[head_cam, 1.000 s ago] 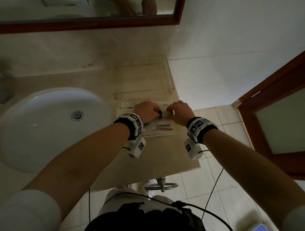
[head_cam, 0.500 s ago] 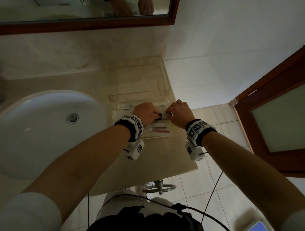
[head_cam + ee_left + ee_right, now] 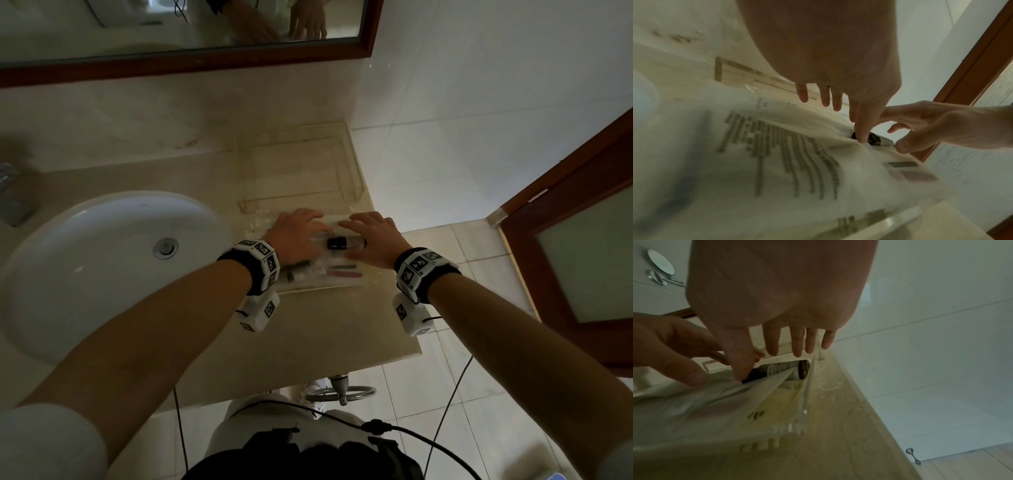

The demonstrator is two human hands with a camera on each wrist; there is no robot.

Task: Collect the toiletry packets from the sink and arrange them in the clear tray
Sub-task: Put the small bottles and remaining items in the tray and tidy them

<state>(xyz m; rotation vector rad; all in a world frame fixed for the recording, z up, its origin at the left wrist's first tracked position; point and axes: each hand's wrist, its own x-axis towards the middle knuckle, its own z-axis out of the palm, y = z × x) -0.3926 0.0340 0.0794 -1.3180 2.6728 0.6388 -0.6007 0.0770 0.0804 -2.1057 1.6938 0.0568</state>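
A small bottle (image 3: pixel 342 243) with a black cap lies across flat white toiletry packets (image 3: pixel 329 270) in the near clear tray (image 3: pixel 318 289) on the counter. My left hand (image 3: pixel 298 229) and right hand (image 3: pixel 373 236) hover over it with straight, spread fingers. In the left wrist view my left hand (image 3: pixel 838 100) touches the bottle's cap (image 3: pixel 873 138) with its thumb tip, above a printed packet (image 3: pixel 777 154). The right wrist view has my right hand (image 3: pixel 789 344) with its thumb on the bottle (image 3: pixel 785 369), beside the tray wall (image 3: pixel 805 402). Neither hand grips anything.
A second clear tray (image 3: pixel 294 204) stands just behind the near one, against the wall. The white sink (image 3: pixel 205 219) lies to the left, with a tap (image 3: pixel 10 192) at the far left. The counter edge (image 3: pixel 394 359) and a wooden door (image 3: pixel 548 205) are to the right.
Both hands pinched the small bottle with curled fingers before. Now the fingers have straightened and spread, and the bottle lies on the packets in the tray.
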